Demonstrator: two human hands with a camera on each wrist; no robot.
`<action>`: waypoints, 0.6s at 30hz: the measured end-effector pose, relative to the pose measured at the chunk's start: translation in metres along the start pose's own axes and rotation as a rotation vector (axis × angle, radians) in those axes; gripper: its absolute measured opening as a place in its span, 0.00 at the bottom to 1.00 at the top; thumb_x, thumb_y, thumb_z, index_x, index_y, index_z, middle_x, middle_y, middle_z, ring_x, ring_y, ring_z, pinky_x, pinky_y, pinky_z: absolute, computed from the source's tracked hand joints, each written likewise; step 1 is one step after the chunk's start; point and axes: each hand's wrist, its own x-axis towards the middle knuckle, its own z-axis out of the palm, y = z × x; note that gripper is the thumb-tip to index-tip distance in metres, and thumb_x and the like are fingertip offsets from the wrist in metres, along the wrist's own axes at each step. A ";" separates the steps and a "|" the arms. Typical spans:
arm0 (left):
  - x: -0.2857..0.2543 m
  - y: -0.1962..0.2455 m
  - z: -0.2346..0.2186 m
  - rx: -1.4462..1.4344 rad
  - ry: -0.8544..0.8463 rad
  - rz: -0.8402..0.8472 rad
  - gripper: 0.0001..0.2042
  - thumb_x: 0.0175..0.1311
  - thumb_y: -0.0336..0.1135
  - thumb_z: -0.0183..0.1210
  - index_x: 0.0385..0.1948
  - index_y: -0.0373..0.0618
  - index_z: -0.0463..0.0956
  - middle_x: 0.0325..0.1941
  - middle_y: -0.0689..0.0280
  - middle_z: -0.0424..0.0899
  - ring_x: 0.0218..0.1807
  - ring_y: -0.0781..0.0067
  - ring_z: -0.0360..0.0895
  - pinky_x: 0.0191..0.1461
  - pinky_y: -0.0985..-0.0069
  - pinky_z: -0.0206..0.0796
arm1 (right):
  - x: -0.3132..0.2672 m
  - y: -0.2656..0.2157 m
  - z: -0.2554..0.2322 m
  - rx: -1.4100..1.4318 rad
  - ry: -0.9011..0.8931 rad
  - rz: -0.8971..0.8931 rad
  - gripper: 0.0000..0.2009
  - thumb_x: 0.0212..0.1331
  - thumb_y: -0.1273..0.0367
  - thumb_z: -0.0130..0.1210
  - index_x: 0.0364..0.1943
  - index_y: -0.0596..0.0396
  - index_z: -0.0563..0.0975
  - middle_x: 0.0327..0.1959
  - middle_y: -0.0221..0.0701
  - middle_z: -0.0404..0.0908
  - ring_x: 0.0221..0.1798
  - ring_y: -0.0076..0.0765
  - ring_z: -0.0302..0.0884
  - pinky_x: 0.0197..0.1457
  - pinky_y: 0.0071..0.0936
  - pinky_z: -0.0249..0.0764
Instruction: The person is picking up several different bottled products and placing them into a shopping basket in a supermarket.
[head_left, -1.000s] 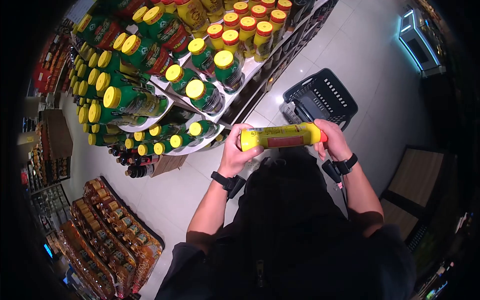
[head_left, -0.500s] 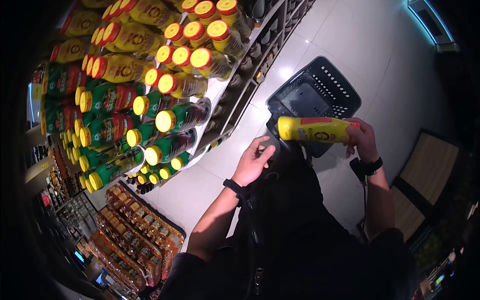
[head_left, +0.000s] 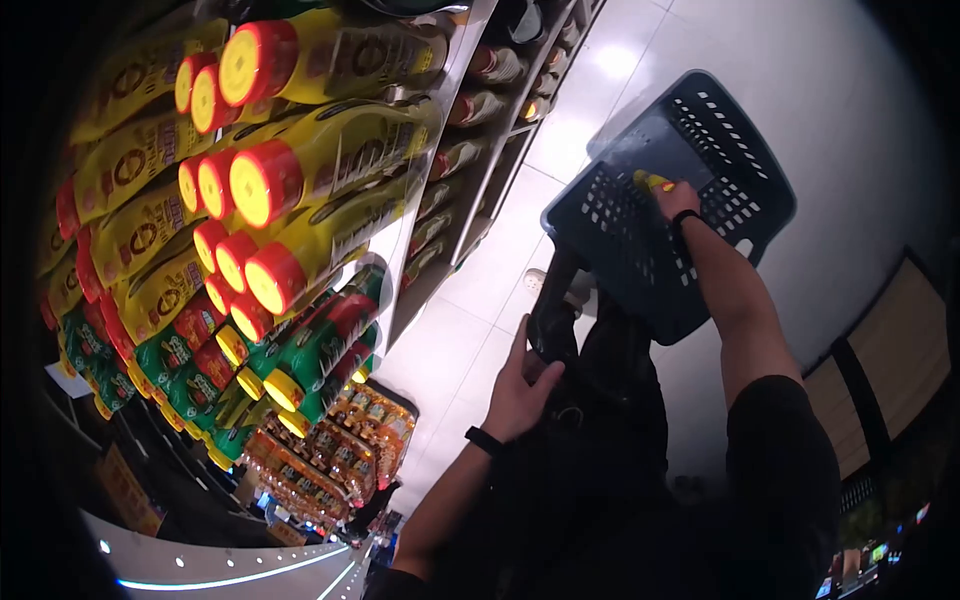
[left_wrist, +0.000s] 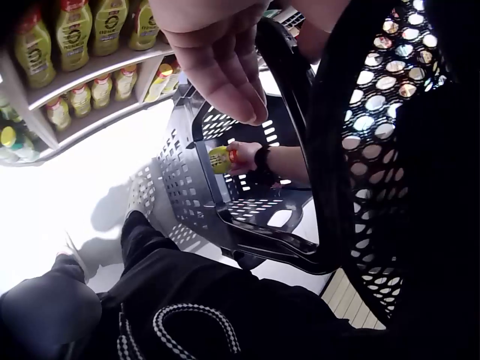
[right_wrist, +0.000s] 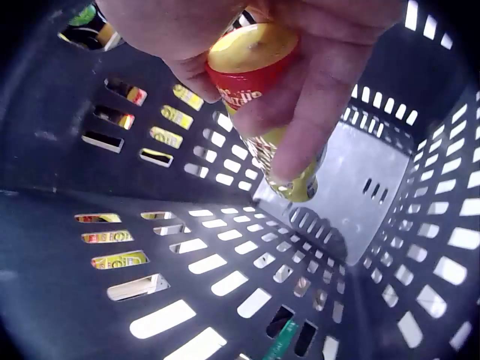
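Note:
My right hand [head_left: 677, 200] is down inside a dark plastic shopping basket [head_left: 640, 300] and grips a yellow bottle [right_wrist: 304, 184] around its red-rimmed cap end. Below the fingers, the bottle points toward the solid grey panel at the basket's end, as the right wrist view shows. In the head view only a small yellow part of it shows past the hand. My left hand [head_left: 515, 395] holds nothing, its thumb apart from its loosely extended fingers. Beside those fingers, in the left wrist view, stands the basket's black handle [left_wrist: 296, 90].
Shelves to the left carry rows of yellow bottles [head_left: 350, 165] with red-rimmed caps and green bottles [head_left: 310, 365] with yellow caps. Packaged goods [head_left: 330, 440] stand beyond them. Pale floor tiles [head_left: 460, 330] lie beneath, and a wooden-topped surface [head_left: 890, 340] is at the right.
Both hands held the bottle at first; the left let go. My right hand has carried it down into the basket. The head view has turned, bringing the shelf's yellow bottles closer.

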 end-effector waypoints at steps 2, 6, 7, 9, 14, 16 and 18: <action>0.008 0.005 -0.002 -0.021 -0.041 -0.061 0.40 0.64 0.23 0.55 0.73 0.44 0.37 0.49 0.59 0.82 0.52 0.73 0.79 0.58 0.77 0.67 | 0.032 0.001 0.048 0.020 -0.097 0.057 0.26 0.49 0.52 0.62 0.45 0.58 0.78 0.45 0.47 0.82 0.51 0.51 0.79 0.54 0.42 0.74; 0.021 0.013 -0.001 -0.125 -0.073 -0.064 0.41 0.63 0.20 0.53 0.72 0.42 0.33 0.50 0.58 0.82 0.54 0.71 0.78 0.61 0.74 0.66 | 0.057 -0.022 0.086 -0.018 -0.161 0.124 0.27 0.51 0.50 0.59 0.47 0.57 0.78 0.49 0.45 0.81 0.54 0.51 0.78 0.56 0.40 0.74; 0.023 0.012 -0.001 -0.124 -0.089 -0.072 0.41 0.63 0.19 0.53 0.72 0.42 0.33 0.50 0.57 0.81 0.54 0.70 0.78 0.62 0.73 0.65 | 0.065 -0.023 0.096 0.003 -0.170 0.138 0.26 0.52 0.50 0.59 0.47 0.57 0.78 0.48 0.46 0.81 0.53 0.52 0.78 0.55 0.42 0.74; 0.030 0.011 -0.004 -0.100 -0.121 -0.072 0.42 0.62 0.19 0.53 0.72 0.42 0.32 0.51 0.56 0.80 0.55 0.69 0.78 0.63 0.72 0.65 | 0.076 -0.030 0.111 0.025 -0.187 0.155 0.26 0.52 0.51 0.59 0.47 0.57 0.78 0.47 0.48 0.80 0.53 0.52 0.78 0.55 0.43 0.74; 0.039 0.010 -0.007 -0.187 -0.116 -0.139 0.45 0.61 0.22 0.58 0.73 0.44 0.32 0.50 0.60 0.81 0.56 0.70 0.77 0.65 0.71 0.62 | 0.125 -0.025 0.169 -0.088 -0.253 0.064 0.25 0.55 0.51 0.56 0.51 0.53 0.77 0.52 0.45 0.79 0.57 0.50 0.75 0.59 0.42 0.72; 0.043 0.015 -0.008 -0.165 -0.148 -0.210 0.44 0.60 0.18 0.54 0.72 0.40 0.31 0.52 0.55 0.79 0.56 0.69 0.76 0.63 0.72 0.63 | 0.117 -0.040 0.161 -0.068 -0.288 0.102 0.23 0.57 0.53 0.54 0.52 0.52 0.76 0.53 0.45 0.78 0.58 0.50 0.75 0.60 0.42 0.71; 0.043 0.009 -0.009 -0.172 -0.146 -0.205 0.44 0.59 0.18 0.55 0.72 0.41 0.31 0.52 0.55 0.79 0.56 0.68 0.76 0.63 0.72 0.64 | 0.121 -0.036 0.174 -0.101 -0.173 0.045 0.21 0.59 0.55 0.52 0.51 0.52 0.77 0.53 0.45 0.78 0.58 0.50 0.75 0.60 0.42 0.72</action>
